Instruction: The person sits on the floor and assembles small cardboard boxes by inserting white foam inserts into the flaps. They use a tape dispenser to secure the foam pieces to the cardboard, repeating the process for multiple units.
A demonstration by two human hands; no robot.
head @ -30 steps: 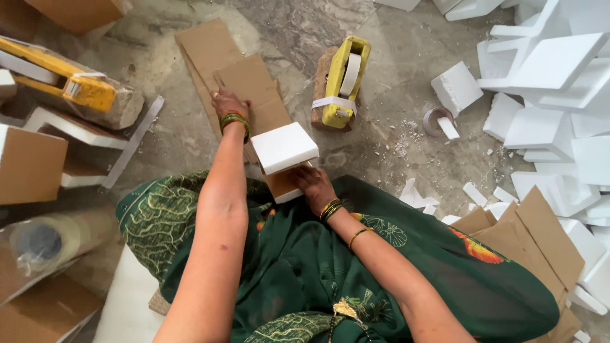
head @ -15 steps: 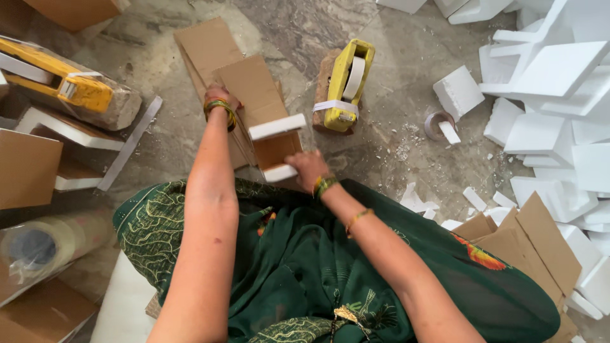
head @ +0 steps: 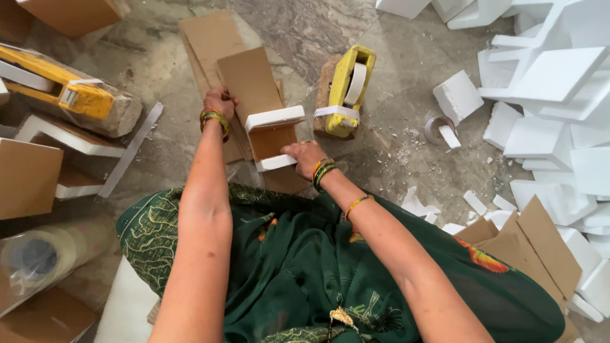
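A brown cardboard sheet (head: 249, 79) lies on the stone floor in front of my knees. Across it stand two white foam end pieces: the upper foam piece (head: 275, 118) on edge, and the lower foam piece (head: 276, 162) close to me. My left hand (head: 219, 101) rests on the left edge of the cardboard, fingers curled over it. My right hand (head: 304, 154) grips the right end of the lower foam piece. Both wrists wear bangles.
A yellow tape dispenser (head: 347, 89) stands just right of the cardboard. Loose white foam blocks (head: 551, 82) pile up at the right, with folded cardboard (head: 537, 238) nearer me. Wrapped yellow items (head: 67, 92), cardboard boxes (head: 25, 178) and a tape roll (head: 38, 254) are at the left.
A second ago a flat white foam block lay between my hands. It now stands on edge over the cardboard as two foam ends, and my right hand has shifted up to the lower one.
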